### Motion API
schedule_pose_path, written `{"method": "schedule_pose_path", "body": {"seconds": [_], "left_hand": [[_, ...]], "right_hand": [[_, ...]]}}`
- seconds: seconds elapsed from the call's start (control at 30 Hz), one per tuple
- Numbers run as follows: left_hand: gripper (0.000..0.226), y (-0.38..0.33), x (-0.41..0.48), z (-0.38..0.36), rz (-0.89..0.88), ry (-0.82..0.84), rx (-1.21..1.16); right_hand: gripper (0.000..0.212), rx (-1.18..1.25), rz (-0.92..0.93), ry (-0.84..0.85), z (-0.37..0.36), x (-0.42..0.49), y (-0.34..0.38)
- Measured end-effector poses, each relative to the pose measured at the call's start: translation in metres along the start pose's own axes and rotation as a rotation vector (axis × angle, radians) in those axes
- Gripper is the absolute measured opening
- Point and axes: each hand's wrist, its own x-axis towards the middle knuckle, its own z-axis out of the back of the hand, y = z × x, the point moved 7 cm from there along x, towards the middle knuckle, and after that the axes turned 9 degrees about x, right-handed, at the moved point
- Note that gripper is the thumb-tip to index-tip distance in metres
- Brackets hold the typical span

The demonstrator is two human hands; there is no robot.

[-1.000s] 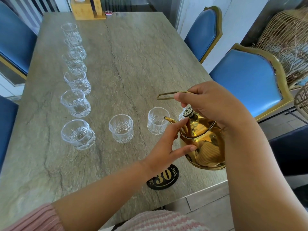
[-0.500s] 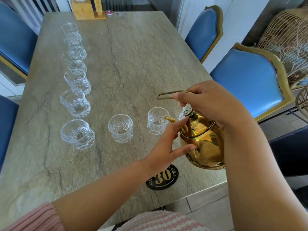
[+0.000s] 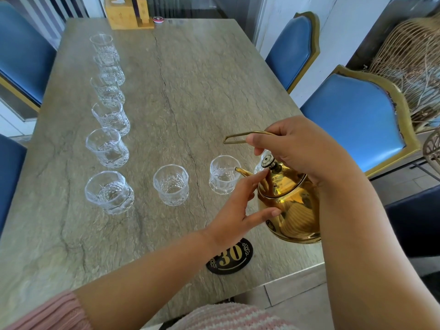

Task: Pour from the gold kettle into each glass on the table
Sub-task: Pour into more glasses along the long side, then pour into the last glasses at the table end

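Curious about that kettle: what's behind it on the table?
Behind the gold kettle part of another glass shows by the lid knob. The kettle and the right hand cover the rest of it.

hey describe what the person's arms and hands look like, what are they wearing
Both hands are bare: no gloves, rings, watch or bracelets show on the left hand or the right hand. The left arm has a pink ribbed knit sleeve pushed up toward the elbow. No sleeve shows on the right forearm. At the bottom edge is a pink-and-white striped knit garment.
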Motion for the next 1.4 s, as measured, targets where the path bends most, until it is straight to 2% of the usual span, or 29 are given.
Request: {"method": "schedule_pose_path", "body": {"seconds": [0.47,0.67,0.93,1.4], "left_hand": [[0.069,-0.004,0.002,-0.003,-0.033,-0.021,0.042],[0.068,-0.008,0.002,-0.001,-0.086,-0.063,0.141],[0.065,-0.012,-0.002,-0.007,-0.170,-0.066,0.300],[0.065,-0.015,-0.028,-0.015,-0.202,-0.057,0.325]], "right_hand": [[0.032,0.025,0.010,0.006,0.006,-0.003,-0.004],[0.033,0.151,-0.002,-0.074,0.016,-0.011,-0.016],[0.038,0.447,-0.122,-0.127,0.028,-0.028,-0.046],[0.040,0.510,-0.157,-0.097,0.022,-0.057,-0.039]]}}
